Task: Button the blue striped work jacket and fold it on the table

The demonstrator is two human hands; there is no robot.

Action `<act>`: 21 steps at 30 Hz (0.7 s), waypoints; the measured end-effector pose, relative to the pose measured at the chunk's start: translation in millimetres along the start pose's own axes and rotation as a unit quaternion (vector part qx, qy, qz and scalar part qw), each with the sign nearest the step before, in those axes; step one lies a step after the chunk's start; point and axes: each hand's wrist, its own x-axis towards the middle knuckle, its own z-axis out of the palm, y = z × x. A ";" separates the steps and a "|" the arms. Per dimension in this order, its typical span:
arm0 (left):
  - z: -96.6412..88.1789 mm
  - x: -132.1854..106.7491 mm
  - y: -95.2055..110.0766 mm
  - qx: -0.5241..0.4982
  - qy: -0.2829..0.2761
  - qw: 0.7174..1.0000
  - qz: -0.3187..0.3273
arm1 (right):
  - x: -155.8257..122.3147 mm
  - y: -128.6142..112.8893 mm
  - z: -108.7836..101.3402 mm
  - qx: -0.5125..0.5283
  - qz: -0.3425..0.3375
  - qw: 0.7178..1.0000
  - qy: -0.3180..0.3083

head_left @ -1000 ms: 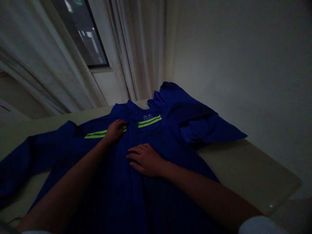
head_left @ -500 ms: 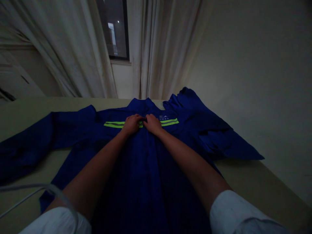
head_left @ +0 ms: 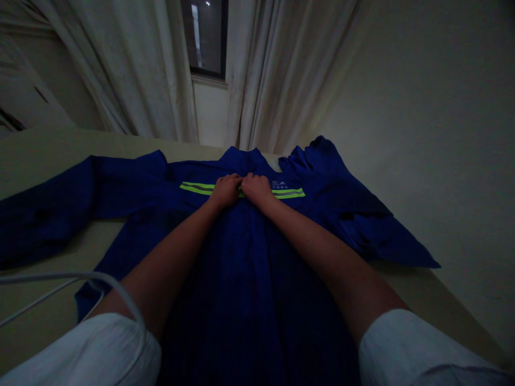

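A dark blue work jacket [head_left: 219,252] with yellow-green reflective strips across the chest lies spread out, collar away from me. Both hands meet at its front placket, level with the strips. My left hand [head_left: 226,190] has its fingers curled on the front edge. Right beside it, almost touching, my right hand [head_left: 256,188] is closed on the same edge near the printed logo [head_left: 279,184]. The fingertips and whatever fastener may be under them are hidden. One sleeve stretches out flat to the left; the right sleeve is bunched and folded.
The jacket rests on a pale yellowish table [head_left: 116,140]. A white cable [head_left: 108,277] loops over my left forearm. Behind the table hang light curtains [head_left: 132,69] around a dark window [head_left: 207,37]. A bare wall [head_left: 446,134] rises along the right side.
The view has tilted down and shifted slightly left, so everything sits a little differently in it. My right hand's fingers have curled more tightly, close against the left hand. The jacket lies the same.
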 end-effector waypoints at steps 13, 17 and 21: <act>-1.3 -1.5 2.7 -0.006 -0.017 1.000 0.003 | -62.7 19.1 -34.1 -0.073 -0.292 0.947 -0.110; -3.0 -3.1 8.1 -0.002 -0.009 1.000 -0.005 | -134.1 2.8 -55.9 -0.026 -0.385 0.916 -0.106; -2.7 -4.9 10.3 0.014 -0.003 1.000 0.003 | -230.2 -27.0 -69.5 0.057 -0.442 0.892 -0.079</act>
